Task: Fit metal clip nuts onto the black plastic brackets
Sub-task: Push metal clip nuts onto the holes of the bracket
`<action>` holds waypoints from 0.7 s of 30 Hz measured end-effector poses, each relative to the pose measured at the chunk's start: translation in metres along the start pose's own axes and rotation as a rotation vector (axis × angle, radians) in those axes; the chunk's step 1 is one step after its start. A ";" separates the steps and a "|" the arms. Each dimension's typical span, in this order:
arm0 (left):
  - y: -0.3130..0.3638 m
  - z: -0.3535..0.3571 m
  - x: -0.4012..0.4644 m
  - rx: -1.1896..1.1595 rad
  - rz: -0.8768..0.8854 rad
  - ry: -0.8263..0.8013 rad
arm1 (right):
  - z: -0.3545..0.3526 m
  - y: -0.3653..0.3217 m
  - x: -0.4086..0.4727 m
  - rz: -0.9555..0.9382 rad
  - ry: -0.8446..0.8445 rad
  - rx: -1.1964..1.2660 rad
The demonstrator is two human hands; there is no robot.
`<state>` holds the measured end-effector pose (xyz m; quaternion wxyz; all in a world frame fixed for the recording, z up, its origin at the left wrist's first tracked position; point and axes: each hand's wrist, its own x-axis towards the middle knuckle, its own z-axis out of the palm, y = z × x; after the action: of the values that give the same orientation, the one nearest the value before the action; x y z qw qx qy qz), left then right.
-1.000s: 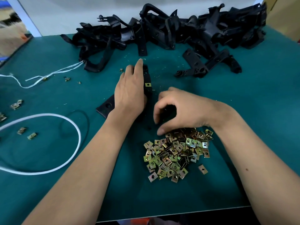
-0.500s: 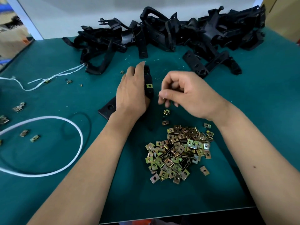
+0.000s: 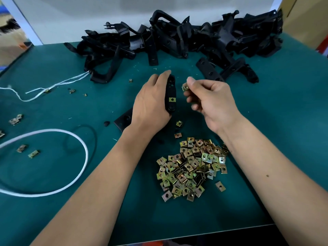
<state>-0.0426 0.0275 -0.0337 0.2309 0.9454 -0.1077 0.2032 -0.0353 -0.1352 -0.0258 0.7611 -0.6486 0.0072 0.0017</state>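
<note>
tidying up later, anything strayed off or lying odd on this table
Yes: a few clip nuts lie apart from the main pile, and more are scattered far left near the white cord.

Left hand (image 3: 150, 102) holds a black bracket (image 3: 170, 94) flat; right hand (image 3: 211, 102) pinches a clip nut (image 3: 185, 87).
</note>
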 end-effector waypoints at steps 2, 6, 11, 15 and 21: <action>0.003 0.001 -0.001 -0.013 0.014 -0.004 | 0.001 0.002 0.001 0.020 0.023 0.034; 0.005 0.003 0.000 -0.017 0.047 -0.001 | 0.004 0.005 0.001 0.001 0.047 0.036; 0.008 0.004 -0.002 -0.026 0.073 -0.011 | 0.005 0.008 0.002 -0.077 0.078 -0.032; 0.011 0.006 -0.002 -0.015 0.079 -0.015 | 0.008 0.009 0.002 -0.095 0.088 -0.045; 0.009 0.006 -0.001 0.037 0.043 -0.013 | 0.008 0.009 0.003 -0.082 0.135 -0.010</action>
<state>-0.0441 0.0163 -0.0356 0.2083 0.9483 -0.1256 0.2037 -0.0322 -0.1254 -0.0333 0.7549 -0.6509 0.0319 -0.0734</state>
